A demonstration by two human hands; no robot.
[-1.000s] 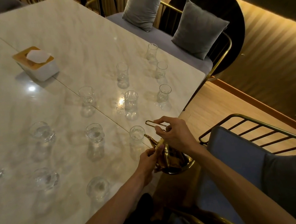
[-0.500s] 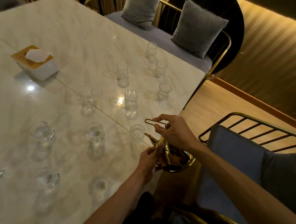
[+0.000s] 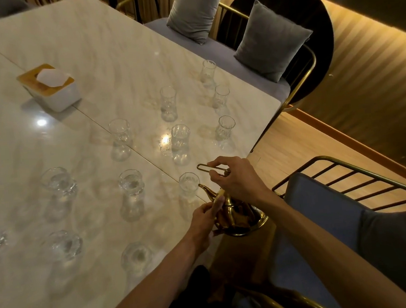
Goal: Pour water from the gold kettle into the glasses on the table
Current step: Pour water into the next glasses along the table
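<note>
The gold kettle [image 3: 237, 215] is tilted at the table's near right edge, its spout touching the rim of the nearest glass [image 3: 188, 183]. My right hand [image 3: 236, 179] grips the kettle's wire handle from above. My left hand [image 3: 204, 218] presses on the kettle's lid and side. Several clear glasses stand across the marble table [image 3: 83, 51], among them one at centre [image 3: 180, 143], one to the left [image 3: 131, 194] and one at the far right [image 3: 225, 128]. Whether water is flowing I cannot tell.
A white tissue box with a wooden lid [image 3: 50, 87] sits at the far left. A bench with two grey cushions [image 3: 269, 39] runs along the table's far side. A blue-padded chair with a gold frame [image 3: 337, 190] stands on my right.
The kettle and both hands have stayed nearly still at the nearest glass; the view shifted only slightly.
</note>
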